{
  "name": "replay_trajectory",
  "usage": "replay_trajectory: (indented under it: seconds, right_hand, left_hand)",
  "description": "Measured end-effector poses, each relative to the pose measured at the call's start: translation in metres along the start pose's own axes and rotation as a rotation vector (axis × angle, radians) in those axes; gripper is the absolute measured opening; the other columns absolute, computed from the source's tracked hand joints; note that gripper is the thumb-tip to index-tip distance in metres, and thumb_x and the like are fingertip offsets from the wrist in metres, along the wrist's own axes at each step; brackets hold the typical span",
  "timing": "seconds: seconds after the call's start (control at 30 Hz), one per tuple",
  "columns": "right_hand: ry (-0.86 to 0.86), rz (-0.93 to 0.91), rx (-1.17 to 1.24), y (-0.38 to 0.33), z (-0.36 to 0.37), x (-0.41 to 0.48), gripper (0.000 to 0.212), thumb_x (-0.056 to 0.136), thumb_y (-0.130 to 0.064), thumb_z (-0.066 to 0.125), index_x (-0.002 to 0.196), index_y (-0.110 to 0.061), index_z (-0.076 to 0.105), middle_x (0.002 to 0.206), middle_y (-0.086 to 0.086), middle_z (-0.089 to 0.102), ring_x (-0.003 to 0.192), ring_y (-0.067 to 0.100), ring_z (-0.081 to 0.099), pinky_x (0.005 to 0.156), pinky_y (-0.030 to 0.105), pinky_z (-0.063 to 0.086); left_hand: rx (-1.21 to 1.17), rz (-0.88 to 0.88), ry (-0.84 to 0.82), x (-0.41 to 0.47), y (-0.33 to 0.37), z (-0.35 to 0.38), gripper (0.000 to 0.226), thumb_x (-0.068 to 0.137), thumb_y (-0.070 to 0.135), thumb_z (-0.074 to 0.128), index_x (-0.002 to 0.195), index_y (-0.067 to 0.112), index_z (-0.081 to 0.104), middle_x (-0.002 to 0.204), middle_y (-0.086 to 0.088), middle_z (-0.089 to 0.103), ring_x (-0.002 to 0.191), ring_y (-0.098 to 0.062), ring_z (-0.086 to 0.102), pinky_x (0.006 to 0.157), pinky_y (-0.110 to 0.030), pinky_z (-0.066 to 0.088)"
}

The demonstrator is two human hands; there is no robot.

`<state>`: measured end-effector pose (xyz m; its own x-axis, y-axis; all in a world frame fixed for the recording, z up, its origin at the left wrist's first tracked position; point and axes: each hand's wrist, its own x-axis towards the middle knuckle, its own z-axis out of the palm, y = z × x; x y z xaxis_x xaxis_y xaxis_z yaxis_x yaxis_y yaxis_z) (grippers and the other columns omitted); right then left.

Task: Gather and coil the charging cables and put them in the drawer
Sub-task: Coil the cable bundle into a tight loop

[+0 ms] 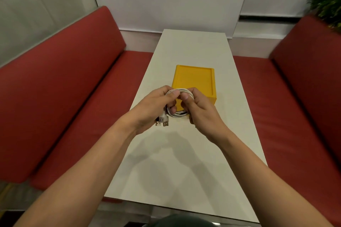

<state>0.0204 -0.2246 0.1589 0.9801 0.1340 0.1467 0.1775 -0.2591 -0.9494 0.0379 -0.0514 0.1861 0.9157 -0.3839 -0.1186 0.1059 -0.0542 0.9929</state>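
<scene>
A coil of white charging cables (178, 114) is held above the white table (184, 153), just in front of the yellow drawer box (193, 79). My left hand (156, 107) grips the coil's left side, thumb on top. Two USB plugs (163, 122) hang below that hand. My right hand (200, 110) pinches the coil's right side with thumb and curled fingers. The drawer box sits mid-table; its front is mostly hidden behind my hands, so I cannot tell whether the drawer is open.
Red cushioned benches flank the long narrow table, one on the left (64, 97) and one on the right (295, 107). A green plant (328, 3) stands at the upper right. A white wall closes the far end.
</scene>
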Motion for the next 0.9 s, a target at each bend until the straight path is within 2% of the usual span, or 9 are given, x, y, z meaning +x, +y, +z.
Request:
replay_trajectory:
  seconds: [0.07, 0.17, 0.27, 0.33, 0.47, 0.57, 0.7, 0.8, 0.9]
  right_hand:
    - [-0.03, 0.02, -0.007, 0.005, 0.0, -0.002, 0.025, 0.108, -0.042, 0.046, 0.103, -0.023, 0.061, 0.072, -0.018, 0.055, 0.062, 0.002, 0.045, 0.06, 0.025, 0.035]
    - [-0.06, 0.1, 0.075, 0.006, -0.001, 0.0, 0.027, 0.108, -0.04, 0.048, 0.103, -0.016, 0.061, 0.069, -0.015, 0.052, 0.057, 0.006, 0.039, 0.053, 0.029, 0.031]
    - [-0.068, 0.144, 0.143, 0.001, -0.004, 0.004, 0.025, 0.108, -0.037, 0.049, 0.095, -0.019, 0.06, 0.068, -0.009, 0.051, 0.052, 0.008, 0.037, 0.048, 0.029, 0.029]
    - [-0.062, 0.175, 0.163, -0.001, -0.003, 0.007, 0.026, 0.107, -0.039, 0.049, 0.091, -0.021, 0.059, 0.068, -0.007, 0.052, 0.05, 0.009, 0.036, 0.048, 0.03, 0.027]
    - [-0.021, 0.215, 0.105, -0.007, 0.003, 0.01, 0.028, 0.107, -0.042, 0.048, 0.088, -0.024, 0.058, 0.064, -0.012, 0.055, 0.049, 0.009, 0.038, 0.047, 0.03, 0.029]
    - [0.002, 0.188, -0.002, -0.01, 0.004, 0.008, 0.03, 0.108, -0.04, 0.047, 0.089, -0.02, 0.059, 0.067, -0.011, 0.06, 0.045, 0.002, 0.042, 0.045, 0.025, 0.032]
    - [-0.078, 0.125, 0.022, -0.014, -0.004, 0.008, 0.029, 0.108, -0.038, 0.048, 0.102, -0.018, 0.067, 0.082, -0.004, 0.071, 0.05, 0.006, 0.043, 0.045, 0.026, 0.034]
    - [-0.155, 0.048, -0.053, -0.017, -0.024, 0.009, 0.029, 0.109, -0.037, 0.047, 0.121, -0.02, 0.067, 0.072, -0.015, 0.062, 0.054, 0.008, 0.041, 0.048, 0.023, 0.037]
    - [-0.281, -0.014, -0.21, -0.02, -0.043, 0.01, 0.029, 0.11, -0.031, 0.044, 0.134, -0.025, 0.059, 0.072, -0.03, 0.06, 0.06, 0.001, 0.049, 0.057, 0.017, 0.042]
  left_hand:
    - [0.023, -0.064, -0.053, -0.001, 0.003, -0.002, 0.034, 0.108, 0.04, 0.047, 0.097, 0.011, 0.059, 0.067, 0.006, 0.048, 0.066, -0.012, 0.056, 0.057, -0.02, 0.042]
    - [0.001, -0.063, -0.037, 0.0, -0.005, 0.0, 0.029, 0.109, 0.034, 0.047, 0.093, 0.013, 0.057, 0.064, 0.008, 0.047, 0.066, -0.013, 0.055, 0.06, -0.023, 0.04]
    - [0.076, 0.026, 0.06, 0.001, -0.014, 0.003, 0.019, 0.111, 0.032, 0.046, 0.113, 0.016, 0.056, 0.066, 0.01, 0.054, 0.072, -0.015, 0.052, 0.063, -0.027, 0.039]
    - [0.183, 0.083, 0.106, 0.001, -0.015, 0.003, 0.017, 0.111, 0.035, 0.045, 0.126, 0.028, 0.049, 0.071, 0.007, 0.057, 0.071, -0.013, 0.051, 0.06, -0.028, 0.041]
    - [0.303, 0.124, 0.191, 0.004, -0.02, 0.008, 0.017, 0.111, 0.037, 0.041, 0.124, 0.032, 0.051, 0.079, -0.002, 0.055, 0.057, -0.006, 0.047, 0.054, -0.029, 0.044]
    - [0.395, 0.168, 0.22, 0.005, -0.023, 0.011, 0.017, 0.111, 0.038, 0.04, 0.121, 0.031, 0.052, 0.075, 0.003, 0.055, 0.057, -0.007, 0.048, 0.053, -0.029, 0.048]
    - [0.455, 0.251, 0.254, 0.004, -0.021, 0.005, 0.017, 0.111, 0.036, 0.041, 0.115, 0.026, 0.054, 0.068, 0.016, 0.055, 0.064, -0.012, 0.051, 0.053, -0.038, 0.054]
    - [0.449, 0.275, 0.231, 0.003, -0.018, -0.002, 0.015, 0.111, 0.034, 0.043, 0.105, 0.03, 0.056, 0.07, 0.012, 0.053, 0.066, -0.01, 0.051, 0.052, -0.036, 0.052]
    - [0.425, 0.269, 0.194, 0.002, -0.015, -0.005, 0.015, 0.111, 0.031, 0.044, 0.102, 0.028, 0.056, 0.065, 0.018, 0.052, 0.064, -0.004, 0.049, 0.064, -0.035, 0.05]
